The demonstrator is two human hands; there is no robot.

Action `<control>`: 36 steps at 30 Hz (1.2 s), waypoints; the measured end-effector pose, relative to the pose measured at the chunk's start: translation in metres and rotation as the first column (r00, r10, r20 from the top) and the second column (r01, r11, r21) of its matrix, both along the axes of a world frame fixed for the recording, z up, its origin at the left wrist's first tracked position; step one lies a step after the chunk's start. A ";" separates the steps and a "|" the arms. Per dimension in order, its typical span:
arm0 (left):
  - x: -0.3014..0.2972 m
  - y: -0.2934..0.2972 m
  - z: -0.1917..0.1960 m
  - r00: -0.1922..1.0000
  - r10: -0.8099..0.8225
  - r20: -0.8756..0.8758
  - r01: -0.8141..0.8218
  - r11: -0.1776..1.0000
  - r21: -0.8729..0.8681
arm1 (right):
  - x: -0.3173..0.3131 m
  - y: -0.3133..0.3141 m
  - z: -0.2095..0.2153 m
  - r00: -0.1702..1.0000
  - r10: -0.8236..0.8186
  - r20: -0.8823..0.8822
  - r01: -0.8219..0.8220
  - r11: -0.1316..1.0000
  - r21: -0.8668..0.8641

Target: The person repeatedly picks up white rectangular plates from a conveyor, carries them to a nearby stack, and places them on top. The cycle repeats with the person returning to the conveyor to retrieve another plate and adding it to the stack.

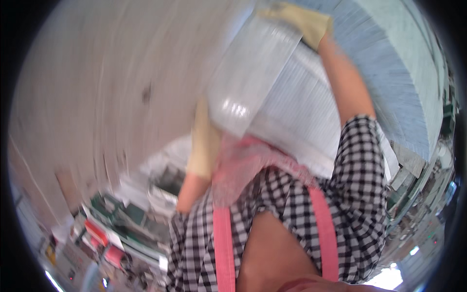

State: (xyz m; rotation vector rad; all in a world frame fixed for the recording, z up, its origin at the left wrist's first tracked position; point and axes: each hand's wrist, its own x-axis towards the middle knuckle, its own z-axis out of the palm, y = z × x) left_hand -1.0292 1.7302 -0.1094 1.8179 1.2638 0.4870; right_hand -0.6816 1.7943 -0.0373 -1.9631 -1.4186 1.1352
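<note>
Wall: a pale, motion-blurred surface (97,87) fills the upper left.
Stack: a tall pile of white sheet material with ribbed blue-grey edges (389,73) curves along the upper right.
Bundle: a large white ribbed bundle wrapped in clear glossy plastic (272,97) is held high in the middle, tilted, resting against the chest area.
Clothing: a black-and-white checked shirt (360,194) with pink straps (323,228); pink mesh (243,165) hangs under the bundle.
Right hand: gloved in yellow (304,22), it grips the bundle's top corner, fingers wrapped over it.
Left hand: also in a yellow glove (204,141), it presses on the bundle's lower left edge; the fingers are hidden, so its grip cannot be told.
Clutter: green, red and white items (116,228), blurred, lie lower left.
</note>
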 end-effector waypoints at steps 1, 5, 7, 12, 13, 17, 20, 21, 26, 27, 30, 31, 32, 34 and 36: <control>-0.006 0.003 -0.008 0.991 0.022 0.134 -0.005 0.991 -0.130 | -0.007 0.001 -0.004 1.000 -0.012 0.023 0.012 1.000 0.009; -0.034 0.000 -0.027 0.538 0.783 0.311 -0.068 0.409 -0.910 | -0.018 0.017 -0.023 0.931 -0.071 0.358 0.034 0.994 0.108; -0.057 -0.013 -0.029 0.560 0.738 0.376 0.018 0.443 -0.897 | -0.007 0.015 -0.031 0.940 -0.090 0.328 0.066 0.994 0.084; -0.097 -0.044 -0.028 0.619 0.740 0.262 -0.115 0.416 -0.902 | 0.034 0.015 -0.058 0.957 -0.198 -0.210 0.199 0.980 -0.019; -0.099 -0.049 -0.028 0.699 0.627 0.343 -0.068 0.536 -0.842 | 0.037 0.013 -0.063 0.913 -0.290 -0.286 0.285 0.957 -0.060; -0.082 -0.047 -0.017 0.846 0.351 0.401 0.007 0.745 -0.667 | 0.031 0.018 -0.058 0.981 -0.139 -0.133 0.150 0.986 0.079; -0.056 -0.043 -0.005 0.854 0.256 0.454 -0.012 0.880 -0.474 | 0.015 0.024 -0.028 0.968 0.111 0.226 -0.144 0.981 0.134; -0.048 -0.042 -0.003 0.861 0.205 0.465 -0.020 0.928 -0.373 | 0.008 0.030 -0.023 0.964 0.050 0.260 -0.065 0.997 0.048; -0.009 -0.046 -0.008 0.754 0.397 0.524 -0.138 0.875 -0.464 | -0.010 0.045 -0.031 0.903 -0.009 0.430 0.088 0.982 -0.165; -0.006 -0.047 -0.010 0.751 0.434 0.497 -0.150 0.845 -0.513 | -0.009 0.045 -0.036 0.951 -0.037 0.307 0.099 0.977 -0.191; 0.003 -0.048 -0.015 0.667 0.586 0.460 -0.132 0.701 -0.701 | 0.001 0.042 -0.048 0.978 -0.080 0.194 0.119 0.972 -0.203; 0.011 -0.050 -0.017 0.666 0.594 0.451 -0.167 0.708 -0.686 | 0.004 0.041 -0.050 0.976 -0.074 0.204 0.114 0.975 -0.191; 0.019 -0.052 -0.020 0.635 0.625 0.455 -0.234 0.717 -0.657 | 0.008 0.039 -0.051 0.988 -0.064 0.138 0.087 0.982 -0.167; 0.031 -0.055 -0.028 0.603 0.647 0.468 -0.314 0.731 -0.606 | 0.011 0.038 -0.052 1.000 -0.019 -0.006 0.019 0.994 -0.104; 0.038 -0.058 -0.039 0.595 0.644 0.481 -0.346 0.746 -0.570 | 0.014 0.038 -0.053 0.997 -0.082 -0.012 0.079 0.986 -0.145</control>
